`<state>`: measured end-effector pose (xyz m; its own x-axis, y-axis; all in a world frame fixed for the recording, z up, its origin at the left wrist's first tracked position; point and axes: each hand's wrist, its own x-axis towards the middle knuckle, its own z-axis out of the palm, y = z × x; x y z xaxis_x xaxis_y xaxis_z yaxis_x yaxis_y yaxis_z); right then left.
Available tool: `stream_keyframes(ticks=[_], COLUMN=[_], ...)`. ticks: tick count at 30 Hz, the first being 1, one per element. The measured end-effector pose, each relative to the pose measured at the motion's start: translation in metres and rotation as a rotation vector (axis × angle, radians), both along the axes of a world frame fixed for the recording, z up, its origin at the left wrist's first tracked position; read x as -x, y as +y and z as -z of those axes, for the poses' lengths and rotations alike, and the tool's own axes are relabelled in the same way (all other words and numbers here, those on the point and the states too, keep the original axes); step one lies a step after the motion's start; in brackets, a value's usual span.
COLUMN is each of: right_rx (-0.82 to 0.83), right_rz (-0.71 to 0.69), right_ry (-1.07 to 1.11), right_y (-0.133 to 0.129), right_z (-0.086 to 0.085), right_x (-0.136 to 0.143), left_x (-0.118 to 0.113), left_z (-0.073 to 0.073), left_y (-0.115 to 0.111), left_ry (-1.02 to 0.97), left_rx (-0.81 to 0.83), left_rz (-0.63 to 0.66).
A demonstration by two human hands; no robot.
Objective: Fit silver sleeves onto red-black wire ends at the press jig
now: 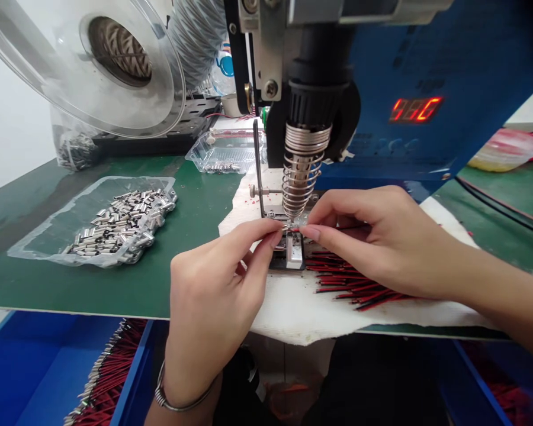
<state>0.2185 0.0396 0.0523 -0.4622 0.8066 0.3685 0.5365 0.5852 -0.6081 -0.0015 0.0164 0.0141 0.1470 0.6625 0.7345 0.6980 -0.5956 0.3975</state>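
Observation:
My left hand (217, 290) is closed in a pinch at the small metal fixture (295, 254), with a small silvery metal connector (286, 226) at its fingertips. Opposite it, my right hand (386, 236) pinches a thin red and black wire (296, 229), whose end meets the connector; the exact contact is too small to make out. Right above both fingertips is the spring-wrapped tip of a soldering machine (302, 171). Under my right hand lies a bundle of red and black wires (346, 281) on white paper (293, 313).
On the left, a clear plastic tray (39, 242) holds many metal connectors. Behind it stand a second clear tray (231, 151) and a transparent fume hood (169, 94). The blue machine housing (382, 148) fills the right. Below the table edge, a blue bin (39, 361) contains wired connectors.

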Motion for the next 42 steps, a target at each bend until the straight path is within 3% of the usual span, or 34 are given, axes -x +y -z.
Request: stream_keyframes(ticks=[9, 17, 27, 42], right_rx=[-0.017, -0.018, -0.028, -0.053], right_rz=[0.005, -0.002, 0.002, -0.009], right_ry=[-0.033, -0.045, -0.041, -0.056], right_y=[0.002, 0.000, 0.001, 0.000], right_z=[0.001, -0.001, -0.002, -0.003], right_x=[0.000, -0.002, 0.000, -0.002], left_x=[0.001, 0.011, 0.014, 0.009], left_z=[-0.005, -0.021, -0.011, -0.010], left_y=[-0.001, 0.005, 0.016, 0.013], left_ry=[0.038, 0.279, 0.343, 0.295], left_rx=[0.000, -0.109, -0.176, -0.224], left_rz=[0.016, 0.039, 0.054, 0.035])
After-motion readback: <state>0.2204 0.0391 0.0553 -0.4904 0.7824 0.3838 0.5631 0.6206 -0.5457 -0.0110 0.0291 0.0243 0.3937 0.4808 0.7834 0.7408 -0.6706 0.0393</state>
